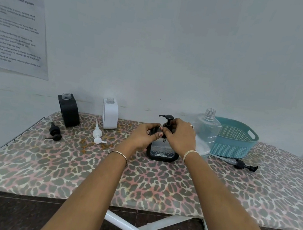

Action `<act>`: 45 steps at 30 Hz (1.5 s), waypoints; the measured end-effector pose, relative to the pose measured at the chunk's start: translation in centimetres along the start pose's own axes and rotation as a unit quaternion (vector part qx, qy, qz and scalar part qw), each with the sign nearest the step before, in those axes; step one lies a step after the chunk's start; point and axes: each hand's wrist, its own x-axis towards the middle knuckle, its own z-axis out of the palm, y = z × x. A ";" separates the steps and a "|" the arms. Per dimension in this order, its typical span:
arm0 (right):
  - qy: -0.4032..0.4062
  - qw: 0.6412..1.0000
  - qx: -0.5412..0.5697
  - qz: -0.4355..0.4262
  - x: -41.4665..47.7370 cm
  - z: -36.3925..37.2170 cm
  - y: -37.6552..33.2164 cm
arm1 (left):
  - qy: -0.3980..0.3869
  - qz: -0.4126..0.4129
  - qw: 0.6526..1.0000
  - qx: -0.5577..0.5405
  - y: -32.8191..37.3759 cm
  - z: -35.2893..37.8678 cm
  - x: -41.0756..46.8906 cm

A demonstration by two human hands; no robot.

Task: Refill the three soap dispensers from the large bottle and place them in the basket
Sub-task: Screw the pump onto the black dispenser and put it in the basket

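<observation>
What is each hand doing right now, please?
Left hand: closed on the clear dispenser, at its shoulder.
Right hand: closed on its black pump.

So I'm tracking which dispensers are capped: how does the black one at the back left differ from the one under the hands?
The back-left black dispenser has an open neck, its black pump lying on the board; the held dispenser has its pump on. The first looks opaque and untouched; the second has a clear front, with left hand and right hand on its top. Both stand upright.
</observation>
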 end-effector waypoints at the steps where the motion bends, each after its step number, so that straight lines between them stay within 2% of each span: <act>1: -0.011 1.000 -0.002 -0.005 0.0 -0.1 0.0 | 0.000 -0.001 1.000 0.000 0.1 0.0 0.0; 5: -0.066 0.997 -0.040 -0.017 -0.2 -0.7 -0.1 | -0.002 -0.005 1.000 -0.006 0.1 0.0 0.1; 11: -0.031 0.992 -0.125 -0.012 -0.2 -0.3 -0.8 | 0.001 -0.003 1.000 -0.008 0.0 -0.2 0.1; 17: 0.022 0.998 -0.041 0.030 -0.3 0.0 -1.1 | 0.013 0.005 1.000 -0.005 -0.1 -0.1 0.1; 21: -0.029 0.999 0.003 0.017 -0.2 -0.2 -0.2 | -0.003 -0.001 1.000 -0.006 0.0 -0.4 0.2; 25: -0.071 0.997 -0.041 -0.016 0.0 -0.7 0.1 | -0.011 -0.006 1.000 -0.017 0.2 -0.6 0.2; 38: 0.024 0.999 -0.023 0.001 -0.7 -0.4 -0.9 | 0.035 0.007 0.999 -0.010 -0.5 0.1 0.4; 42: -0.026 0.998 0.052 0.012 -0.6 -0.1 -0.4 | 0.038 0.007 0.999 0.004 -0.5 0.2 0.4; 45: -0.074 0.997 -0.004 -0.010 -0.4 -0.3 -0.1 | 0.027 0.008 1.000 0.008 -0.4 0.1 0.3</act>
